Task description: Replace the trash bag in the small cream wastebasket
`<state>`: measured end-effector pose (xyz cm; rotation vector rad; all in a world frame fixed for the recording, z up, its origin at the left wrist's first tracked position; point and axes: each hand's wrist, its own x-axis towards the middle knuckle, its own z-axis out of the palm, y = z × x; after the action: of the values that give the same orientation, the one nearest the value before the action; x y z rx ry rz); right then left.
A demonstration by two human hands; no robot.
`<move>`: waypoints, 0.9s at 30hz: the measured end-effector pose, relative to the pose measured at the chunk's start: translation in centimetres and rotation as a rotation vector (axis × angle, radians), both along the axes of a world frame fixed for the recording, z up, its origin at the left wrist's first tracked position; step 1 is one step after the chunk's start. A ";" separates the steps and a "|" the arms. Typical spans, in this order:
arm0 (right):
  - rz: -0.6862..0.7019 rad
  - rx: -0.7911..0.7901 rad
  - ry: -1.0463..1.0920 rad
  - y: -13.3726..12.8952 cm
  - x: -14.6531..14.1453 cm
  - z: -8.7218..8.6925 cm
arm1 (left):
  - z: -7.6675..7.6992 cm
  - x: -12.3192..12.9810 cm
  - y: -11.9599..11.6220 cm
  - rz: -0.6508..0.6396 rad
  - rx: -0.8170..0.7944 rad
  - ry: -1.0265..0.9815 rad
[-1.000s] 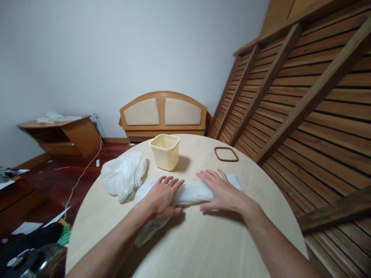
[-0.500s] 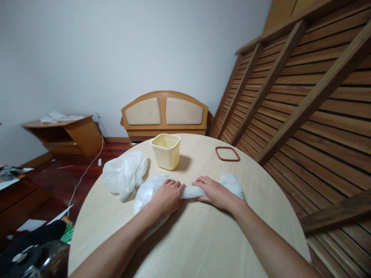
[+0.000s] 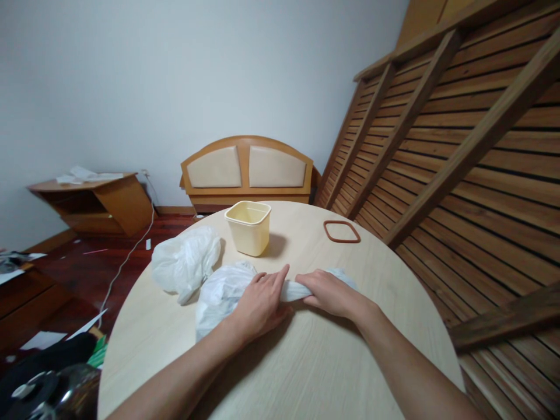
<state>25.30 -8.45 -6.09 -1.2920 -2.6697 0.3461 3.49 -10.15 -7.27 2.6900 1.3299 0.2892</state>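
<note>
Head camera: a white plastic bag (image 3: 219,291) lies across the round table (image 3: 306,367), narrowed between the hands. The right hand (image 3: 330,291) has its fingers clamped round it; the left hand (image 3: 262,303) covers it, one finger straightened, its grip hidden. Close by at left sits a second bag (image 3: 186,259); beyond stand a yellow tub (image 3: 251,236) and, apart, a brown ring (image 3: 342,240).

Bare hands (image 3: 261,303) and slender bare forearms (image 3: 405,359)
</note>
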 end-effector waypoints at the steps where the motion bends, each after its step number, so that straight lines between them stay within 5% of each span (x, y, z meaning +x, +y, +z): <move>1: 0.006 -0.012 0.014 -0.1 -0.1 0.0 | -0.2 0.2 0.1 0.013 -0.024 0.014; 14: -0.002 -0.171 0.255 -0.3 1.2 0.7 | 1.9 -0.6 0.2 0.061 -0.187 -0.136; 27: -0.002 0.057 0.451 0.5 0.7 -1.0 | 2.7 -3.6 1.1 0.017 -0.662 -1.059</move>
<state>26.05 -7.93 -7.09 -1.0503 -2.2808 0.4909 -0.08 -9.04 -4.60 1.5457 0.8597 0.9093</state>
